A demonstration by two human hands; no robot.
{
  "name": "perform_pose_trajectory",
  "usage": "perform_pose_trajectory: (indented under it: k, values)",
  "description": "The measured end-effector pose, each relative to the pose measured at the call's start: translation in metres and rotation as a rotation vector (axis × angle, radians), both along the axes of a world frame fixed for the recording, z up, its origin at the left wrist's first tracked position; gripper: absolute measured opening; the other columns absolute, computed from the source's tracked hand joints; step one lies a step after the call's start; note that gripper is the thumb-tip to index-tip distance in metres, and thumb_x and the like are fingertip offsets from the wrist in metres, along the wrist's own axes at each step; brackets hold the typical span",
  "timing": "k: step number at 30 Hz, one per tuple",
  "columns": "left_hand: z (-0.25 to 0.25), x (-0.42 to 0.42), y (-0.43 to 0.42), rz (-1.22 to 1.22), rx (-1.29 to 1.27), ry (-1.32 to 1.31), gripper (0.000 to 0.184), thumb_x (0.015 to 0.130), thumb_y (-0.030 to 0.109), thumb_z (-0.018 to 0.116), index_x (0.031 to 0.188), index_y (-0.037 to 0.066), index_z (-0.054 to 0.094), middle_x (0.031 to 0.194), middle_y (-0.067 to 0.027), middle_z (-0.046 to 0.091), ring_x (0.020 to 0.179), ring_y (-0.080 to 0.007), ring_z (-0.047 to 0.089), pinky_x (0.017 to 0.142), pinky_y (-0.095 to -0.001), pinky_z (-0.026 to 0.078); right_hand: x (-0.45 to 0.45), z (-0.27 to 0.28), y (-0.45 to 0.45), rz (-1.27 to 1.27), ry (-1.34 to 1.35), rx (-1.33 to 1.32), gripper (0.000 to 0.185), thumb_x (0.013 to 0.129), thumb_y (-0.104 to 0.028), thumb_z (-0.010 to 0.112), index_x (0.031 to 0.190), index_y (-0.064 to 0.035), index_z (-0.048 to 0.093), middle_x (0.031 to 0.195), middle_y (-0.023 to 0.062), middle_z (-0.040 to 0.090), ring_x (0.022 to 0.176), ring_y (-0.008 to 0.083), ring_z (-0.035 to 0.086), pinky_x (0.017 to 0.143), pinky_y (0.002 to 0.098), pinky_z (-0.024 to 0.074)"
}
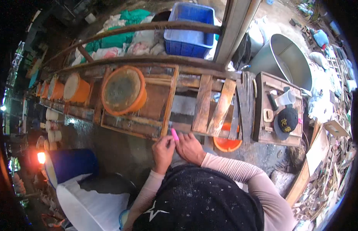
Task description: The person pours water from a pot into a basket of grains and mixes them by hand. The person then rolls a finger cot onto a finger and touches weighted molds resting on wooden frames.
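Both my hands are close together at the front edge of the wooden frame (pixel 166 127), just in front of my body. A small bright pink object (pixel 174 134) shows between them, upright. My left hand (pixel 163 151) has its fingers bent toward the pink object. My right hand (pixel 189 148) is pressed around its lower part, with the fingers folded. Whether the left fingertips grip it too is hard to make out. Left of the frame's middle, a large orange bucket (pixel 142 96) rests on the frame.
More orange buckets (pixel 82 90) line the rack at left. Wooden slats (pixel 203 102) cross it at centre. At right, a wooden tray (pixel 269 133) holds a black cap (pixel 286 119) and plastic cup. A blue crate (pixel 186 45) and metal tub (pixel 259 61) stand behind; a blue barrel (pixel 77 163) stands lower left.
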State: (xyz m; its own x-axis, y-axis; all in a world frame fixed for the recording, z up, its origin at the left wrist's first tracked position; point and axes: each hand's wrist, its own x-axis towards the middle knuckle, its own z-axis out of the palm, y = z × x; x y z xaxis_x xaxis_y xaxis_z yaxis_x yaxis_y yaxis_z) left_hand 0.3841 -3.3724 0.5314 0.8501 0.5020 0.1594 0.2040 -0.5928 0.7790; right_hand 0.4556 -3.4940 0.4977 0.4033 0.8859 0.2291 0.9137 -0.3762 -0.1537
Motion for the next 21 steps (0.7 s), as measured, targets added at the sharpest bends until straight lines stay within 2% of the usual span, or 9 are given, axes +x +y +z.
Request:
perform_pose_trajectory:
  k: [2, 4, 8, 10, 11, 12, 14, 16, 21]
  values:
    - [-0.007, -0.001, 0.001, 0.014, -0.015, 0.037, 0.008, 0.078, 0.004, 0.064, 0.085, 0.001, 0.065, 0.072, -0.0139, 0.063, 0.064, -0.0265, 0.063, 0.059, -0.0346, 0.049, 0.001, -0.005, 0.001, 0.01, -0.01, -0.013, 0.026, 0.08, -0.02, 0.047, 0.094, -0.0003, 0.057, 0.085, 0.0117, 0.054, 0.077, 0.0232, 0.054, 0.069, 0.0343, 0.0391]
    - [-0.014, -0.004, 0.001, 0.044, -0.138, 0.037, 0.01, 0.079, 0.008, 0.066, 0.085, 0.0, 0.066, 0.073, -0.0133, 0.065, 0.062, -0.0219, 0.065, 0.058, -0.0314, 0.049, 0.0, -0.009, 0.001, 0.012, 0.007, -0.057, 0.023, 0.081, -0.02, 0.047, 0.09, -0.0017, 0.057, 0.082, 0.0113, 0.055, 0.077, 0.0231, 0.054, 0.069, 0.0344, 0.0391]
    - [-0.014, 0.0, 0.0, 0.033, -0.161, 0.11, 0.011, 0.079, 0.008, 0.066, 0.085, 0.0, 0.066, 0.071, -0.0139, 0.065, 0.063, -0.0216, 0.066, 0.058, -0.0308, 0.049, 0.0, -0.009, -0.001, 0.012, 0.024, -0.069, 0.023, 0.082, -0.019, 0.046, 0.09, -0.002, 0.058, 0.08, 0.0107, 0.055, 0.078, 0.0228, 0.054, 0.069, 0.0343, 0.0392]
    - [-0.022, 0.001, 0.0, 0.007, -0.034, 0.101, 0.01, 0.079, 0.008, 0.065, 0.085, 0.0, 0.066, 0.07, -0.0135, 0.065, 0.062, -0.0196, 0.065, 0.057, -0.0302, 0.049, 0.001, -0.011, -0.002, 0.018, 0.054, -0.139, 0.036, 0.083, -0.02, 0.045, 0.109, 0.0049, 0.051, 0.086, 0.0121, 0.056, 0.079, 0.0241, 0.056, 0.071, 0.0356, 0.0406]
    - [-0.021, 0.002, -0.001, -0.006, -0.043, 0.082, 0.006, 0.079, 0.005, 0.062, 0.083, 0.001, 0.064, 0.072, -0.0134, 0.063, 0.063, -0.0261, 0.063, 0.057, -0.034, 0.048, 0.001, -0.012, -0.002, 0.021, 0.07, -0.173, 0.045, 0.084, -0.02, 0.045, 0.118, 0.0083, 0.047, 0.088, 0.0129, 0.057, 0.08, 0.0248, 0.057, 0.072, 0.0362, 0.0413]
    - [-0.021, 0.001, -0.002, -0.002, -0.044, 0.094, 0.006, 0.079, 0.005, 0.062, 0.083, 0.001, 0.064, 0.072, -0.0134, 0.063, 0.063, -0.0261, 0.063, 0.057, -0.034, 0.048, 0.0, -0.013, -0.003, 0.026, 0.082, -0.174, 0.045, 0.084, -0.02, 0.045, 0.118, 0.0083, 0.047, 0.088, 0.0129, 0.057, 0.08, 0.0248, 0.057, 0.072, 0.0362, 0.0413]
    - [-0.021, 0.001, -0.002, -0.022, -0.065, 0.056, 0.006, 0.079, 0.005, 0.061, 0.084, 0.001, 0.064, 0.074, -0.0136, 0.063, 0.064, -0.027, 0.062, 0.058, -0.0346, 0.048, -0.001, -0.016, -0.003, -0.023, 0.023, -0.031, 0.025, 0.082, -0.019, 0.047, 0.093, -0.0004, 0.06, 0.079, 0.0099, 0.056, 0.078, 0.0235, 0.055, 0.069, 0.0351, 0.0393]
    - [-0.019, -0.001, -0.005, -0.019, -0.111, 0.117, 0.007, 0.08, 0.005, 0.061, 0.084, 0.001, 0.064, 0.076, -0.0138, 0.063, 0.065, -0.0271, 0.063, 0.06, -0.0346, 0.048, -0.001, -0.016, -0.005, 0.018, 0.061, -0.05, 0.025, 0.082, -0.019, 0.047, 0.092, -0.0001, 0.06, 0.079, 0.0102, 0.056, 0.077, 0.0237, 0.055, 0.069, 0.0357, 0.0394]
    - [-0.031, 0.0, -0.007, -0.011, -0.033, 0.034, 0.004, 0.08, 0.006, 0.061, 0.081, 0.002, 0.062, 0.075, -0.0132, 0.062, 0.065, -0.0287, 0.061, 0.06, -0.0364, 0.047, -0.002, -0.019, -0.004, 0.009, 0.079, -0.091, 0.023, 0.082, -0.019, 0.047, 0.088, -0.0006, 0.059, 0.079, 0.0109, 0.057, 0.076, 0.0238, 0.055, 0.068, 0.0359, 0.0394]
